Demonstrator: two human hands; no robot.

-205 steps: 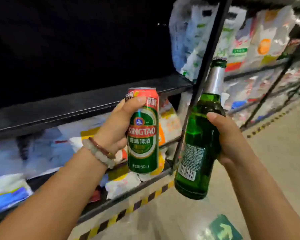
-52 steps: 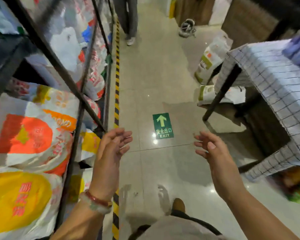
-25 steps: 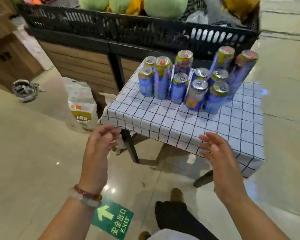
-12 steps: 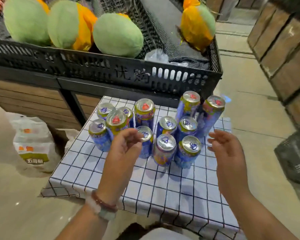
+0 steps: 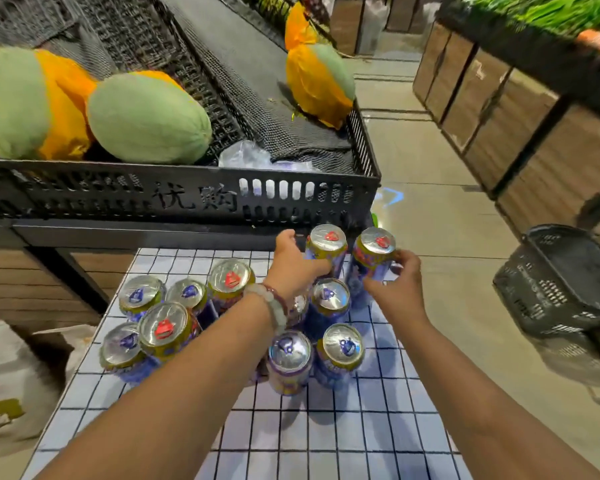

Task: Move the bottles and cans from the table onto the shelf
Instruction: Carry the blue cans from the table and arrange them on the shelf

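Two tall cans stand at the far edge of the surface (image 5: 326, 438): the left tall can (image 5: 327, 244) with my left hand (image 5: 293, 263) wrapped round its side, and the right tall can (image 5: 373, 256) with my right hand (image 5: 400, 284) curled round it, thumb and fingers on opposite sides. Both stand upright, long axis vertical, tab ends up; wide-angle view makes them seem to lean outward. Both grasps look closed but not yet lifting. Risk: my left forearm crosses low over the cluster of remaining cans (image 5: 222, 313), packed touching; lifting carelessly could clip one and topple several. Risk: the black crate (image 5: 187, 199) sits just behind the tall cans, so my knuckles could snag its wall.
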